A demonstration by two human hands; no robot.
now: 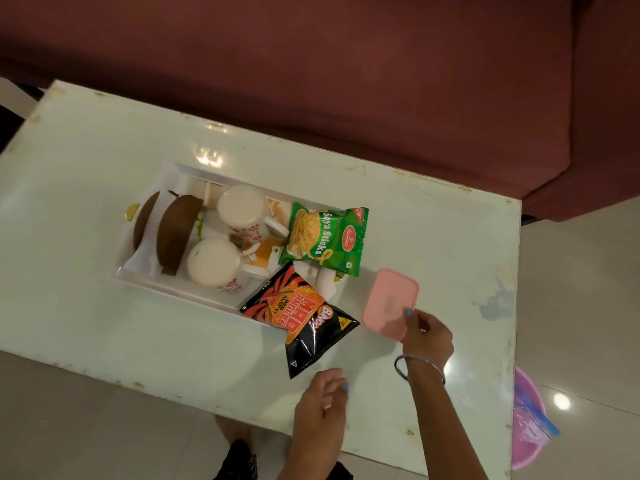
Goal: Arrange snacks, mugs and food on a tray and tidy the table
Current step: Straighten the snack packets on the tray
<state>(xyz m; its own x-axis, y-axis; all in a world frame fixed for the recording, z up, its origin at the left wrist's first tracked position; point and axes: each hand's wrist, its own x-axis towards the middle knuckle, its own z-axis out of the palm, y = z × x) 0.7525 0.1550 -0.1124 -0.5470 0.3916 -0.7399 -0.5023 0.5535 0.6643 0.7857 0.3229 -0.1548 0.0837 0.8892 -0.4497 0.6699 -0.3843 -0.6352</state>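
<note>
Pink plastic lid, flat and rounded, pinched at its near corner by right hand, thumb on top and fingers clamped over the edge; just right of the tray, raised or resting on the surface, cannot tell which. Left hand empty, hovering at the near edge of the pale surface, fingers loosely apart, gripping nothing. White tray already well loaded: two brown buns in white paper at its left end, two white mugs with red flower print in the middle, small orange items between them too unclear to name. Green soya sticks packet lying across the tray's far right corner, black and red chips packet hanging off the near right corner onto the surface. Arranging apparently mostly done; left, by the look of it: lid to be placed or cleared, both packets squared inside the tray. Pink tub on the floor at right.
</note>
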